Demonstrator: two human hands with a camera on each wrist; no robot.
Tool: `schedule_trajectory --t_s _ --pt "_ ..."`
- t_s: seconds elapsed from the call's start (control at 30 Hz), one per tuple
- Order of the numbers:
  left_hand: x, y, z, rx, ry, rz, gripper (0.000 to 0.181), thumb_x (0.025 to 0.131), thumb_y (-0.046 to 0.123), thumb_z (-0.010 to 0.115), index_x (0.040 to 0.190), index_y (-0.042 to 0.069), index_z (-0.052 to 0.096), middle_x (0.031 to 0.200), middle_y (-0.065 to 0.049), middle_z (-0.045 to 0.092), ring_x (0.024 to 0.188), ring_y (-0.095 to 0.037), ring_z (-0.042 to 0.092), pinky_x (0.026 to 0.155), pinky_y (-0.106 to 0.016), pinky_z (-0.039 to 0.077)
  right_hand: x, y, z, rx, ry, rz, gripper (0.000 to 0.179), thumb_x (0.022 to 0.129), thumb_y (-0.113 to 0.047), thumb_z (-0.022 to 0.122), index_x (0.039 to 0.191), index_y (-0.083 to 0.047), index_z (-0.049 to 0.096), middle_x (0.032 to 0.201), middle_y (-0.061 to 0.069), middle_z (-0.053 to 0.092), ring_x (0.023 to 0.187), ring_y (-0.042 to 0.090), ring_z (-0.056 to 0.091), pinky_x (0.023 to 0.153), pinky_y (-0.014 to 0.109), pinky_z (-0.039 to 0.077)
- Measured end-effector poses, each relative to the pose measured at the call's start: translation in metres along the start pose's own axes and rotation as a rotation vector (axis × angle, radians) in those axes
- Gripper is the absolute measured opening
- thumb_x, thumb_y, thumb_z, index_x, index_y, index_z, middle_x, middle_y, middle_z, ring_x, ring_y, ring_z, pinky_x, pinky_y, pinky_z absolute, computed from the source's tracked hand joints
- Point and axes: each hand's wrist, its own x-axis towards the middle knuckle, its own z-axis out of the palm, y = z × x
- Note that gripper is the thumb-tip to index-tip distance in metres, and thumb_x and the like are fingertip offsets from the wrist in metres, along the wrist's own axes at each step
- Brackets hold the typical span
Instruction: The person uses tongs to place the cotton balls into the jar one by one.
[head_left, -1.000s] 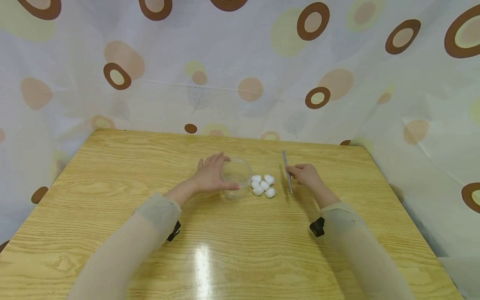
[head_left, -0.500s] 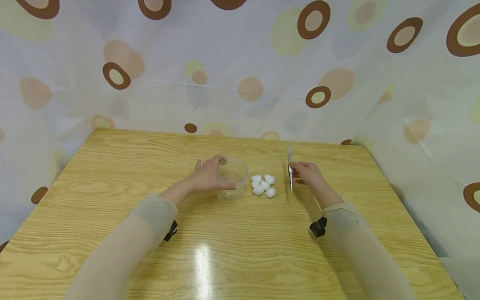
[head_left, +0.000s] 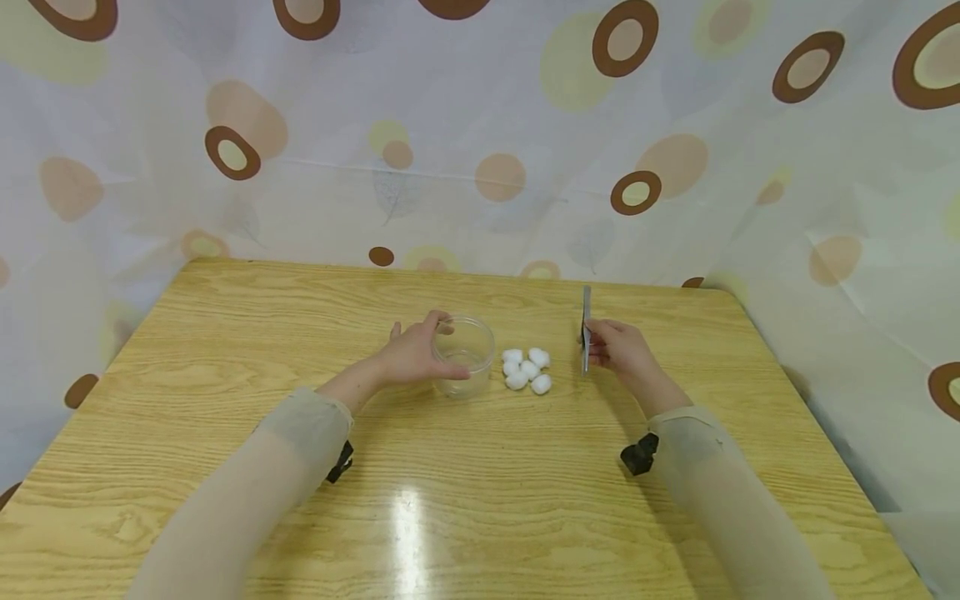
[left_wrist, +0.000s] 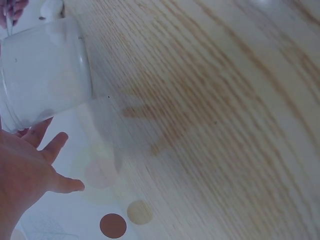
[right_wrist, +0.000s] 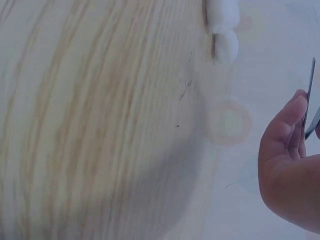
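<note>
A clear round plastic container (head_left: 474, 387) is on the wooden table, and my left hand (head_left: 412, 353) grips its left side between thumb and fingers. In the left wrist view the container (left_wrist: 45, 75) looks see-through, with several fingers of the left hand (left_wrist: 25, 167) spread out from it. Just right of it lie several white cotton balls (head_left: 528, 371) in a loose cluster. My right hand (head_left: 621, 346) pinches metal tweezers (head_left: 587, 310) above the table, right of the cotton balls. The right wrist view shows the tweezers' (right_wrist: 310, 85) two arms apart at the tips.
The wooden table (head_left: 480, 500) extends around both hands. Behind it and at its sides hangs a pale curtain (head_left: 442, 183) with brown and beige circles. A dark wrist mount (head_left: 640, 454) sits under the right sleeve.
The container shifted slightly left with my left hand, away from the cotton balls. My right hand moved slightly right, and the tweezers turned from slanted to almost straight away from me.
</note>
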Motion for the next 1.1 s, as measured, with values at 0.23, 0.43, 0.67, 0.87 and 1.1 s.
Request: schedule_trajectory --t_s 0.23,0.43,0.67,0.87,1.1 --pt "0.001 -0.003 0.001 -0.015 0.002 -0.001 0.093 0.075 0.046 0.074 0.143 0.007 0.024 0.142 -0.009 0.047 0.132 -0.029 0.042 0.108 -0.065 -0.008 -0.005 -0.004 -0.004 0.242 -0.115 0.033 0.017 0.100 -0.017 0.039 0.108 -0.003 0.047 0.079 -0.004 0.067 0.069 0.006 0.065 0.067 0.018 0.053" --pt "0.001 -0.003 0.002 -0.016 0.001 -0.001 0.094 0.075 0.046 0.074 0.143 0.007 0.024 0.142 -0.009 0.047 0.133 -0.028 0.042 0.108 -0.065 -0.008 -0.008 -0.005 -0.006 0.412 -0.174 0.043 0.012 0.099 -0.005 0.034 0.100 -0.003 0.046 0.085 0.002 0.064 0.079 0.013 0.069 0.073 0.022 0.055" --pt "0.000 -0.003 0.001 -0.010 -0.002 -0.004 0.094 0.075 0.047 0.074 0.143 0.007 0.023 0.143 -0.009 0.046 0.133 -0.028 0.041 0.108 -0.065 -0.007 -0.009 -0.009 -0.011 0.566 -0.198 0.096 0.012 0.101 -0.009 0.034 0.112 -0.007 0.037 0.091 0.005 0.059 0.086 0.016 0.067 0.076 0.024 0.055" --pt "0.000 -0.004 0.001 -0.008 -0.007 -0.008 0.094 0.076 0.048 0.073 0.144 0.008 0.021 0.144 -0.009 0.044 0.133 -0.027 0.042 0.109 -0.064 -0.008 -0.008 -0.008 -0.012 0.594 -0.205 0.079 0.010 0.097 -0.002 0.042 0.106 -0.004 0.038 0.087 0.006 0.062 0.084 0.015 0.068 0.076 0.021 0.054" --pt "0.001 -0.004 0.001 -0.011 -0.012 -0.002 0.095 0.076 0.049 0.072 0.145 0.008 0.021 0.145 -0.009 0.043 0.133 -0.027 0.041 0.109 -0.063 -0.008 -0.013 -0.008 -0.008 0.464 -0.113 -0.025 0.007 0.090 -0.004 0.056 0.084 -0.005 0.053 0.078 0.005 0.067 0.075 0.013 0.069 0.075 0.020 0.055"
